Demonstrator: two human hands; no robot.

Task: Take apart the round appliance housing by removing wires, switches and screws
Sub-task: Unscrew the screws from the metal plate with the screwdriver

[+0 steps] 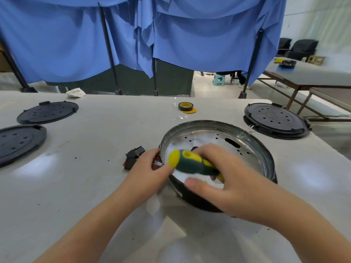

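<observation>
The round appliance housing (pixel 252 149), a shiny metal pan on a black base, lies on the table in front of me. My right hand (pixel 233 179) grips a screwdriver (pixel 191 163) with a green and yellow handle over the pan's near side; its tip is hidden under the hand. My left hand (pixel 150 168) holds the housing's left rim, fingers curled at the edge. Two black switches (pixel 133 156) lie on the table just left of the housing, beside my left hand.
Two black round covers (pixel 47 112) (pixel 17 143) lie at the left of the table, and a stack of them (pixel 275 120) sits at the right. A roll of black tape (pixel 185 106) stands behind the housing. Blue curtains hang at the back.
</observation>
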